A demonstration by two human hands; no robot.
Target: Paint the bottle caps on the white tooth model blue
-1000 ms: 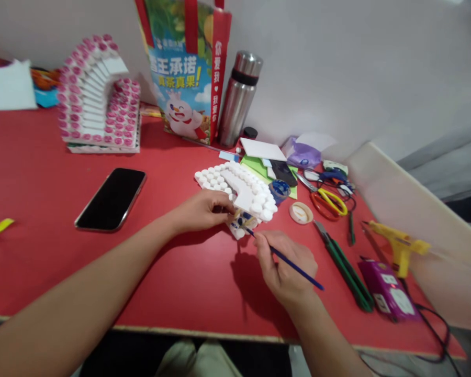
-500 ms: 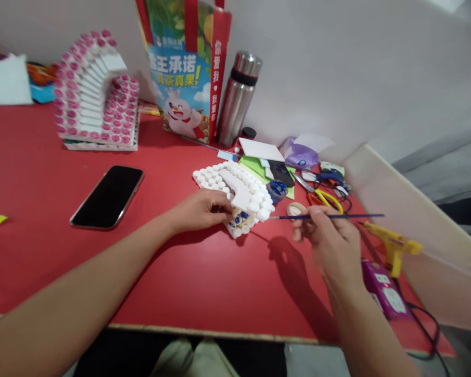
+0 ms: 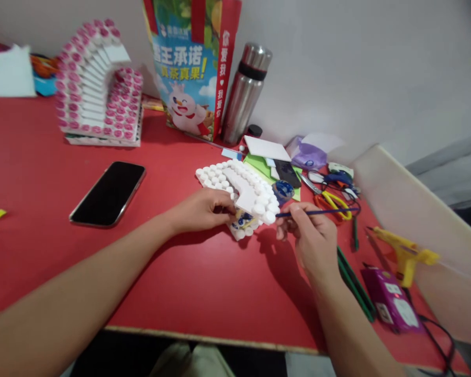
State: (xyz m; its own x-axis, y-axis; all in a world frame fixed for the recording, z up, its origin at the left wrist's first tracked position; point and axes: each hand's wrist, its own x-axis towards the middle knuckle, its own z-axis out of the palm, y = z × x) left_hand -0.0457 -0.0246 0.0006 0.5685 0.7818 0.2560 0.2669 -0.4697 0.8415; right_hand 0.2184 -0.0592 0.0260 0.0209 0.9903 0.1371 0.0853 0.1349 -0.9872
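A small white craft model (image 3: pixel 246 189), covered in round white pieces with some dark blue ones in its lower opening, sits in the middle of the table. My left hand (image 3: pixel 210 209) has its fingers curled on the model's left front edge. In my right hand (image 3: pixel 312 235) a thin dark blue paintbrush (image 3: pixel 335 211) is pinched near its front. Its tip is at the model's right edge; whether it touches is unclear. Just behind stands a small jar of blue paint (image 3: pixel 283 190).
A larger pink-and-white model (image 3: pixel 98 84) stands at back left, beside a carrier bag (image 3: pixel 188 73) and steel flask (image 3: pixel 246 94). A phone (image 3: pixel 109 193) lies left. Scissors (image 3: pixel 332 201), a yellow glue gun (image 3: pixel 406 251) and a purple box (image 3: pixel 392 301) with a cable are at right.
My right hand has moved left with the paintbrush, bringing its tip to the model's right edge. My left hand stays on the model. The view has shifted slightly.
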